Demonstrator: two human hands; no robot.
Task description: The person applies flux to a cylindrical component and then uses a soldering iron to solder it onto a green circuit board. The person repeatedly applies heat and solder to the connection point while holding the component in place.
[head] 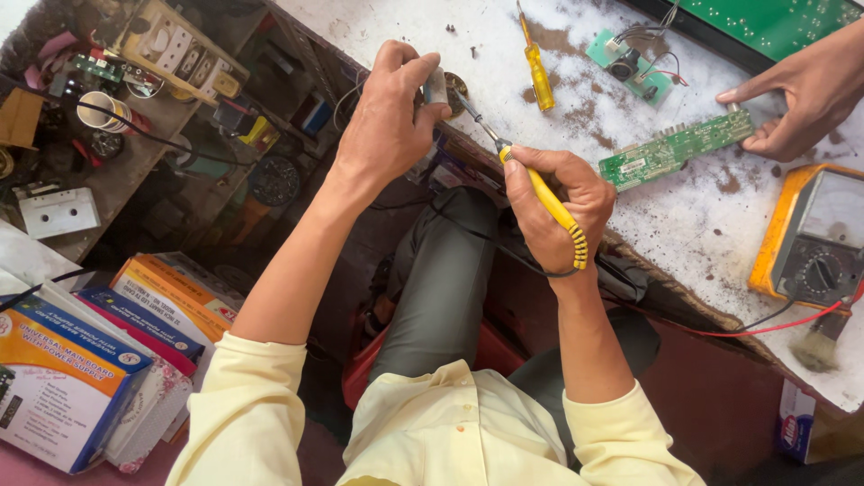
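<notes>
From the head camera, the right hand is closed around a yellow-handled soldering iron, just left of the long green circuit board; its tip meets a small grey piece pinched by the left hand, further left of that board; another person's hand touches the board's right end; a yellow screwdriver lies above-left of it; a yellow multimeter sits below-right.
</notes>
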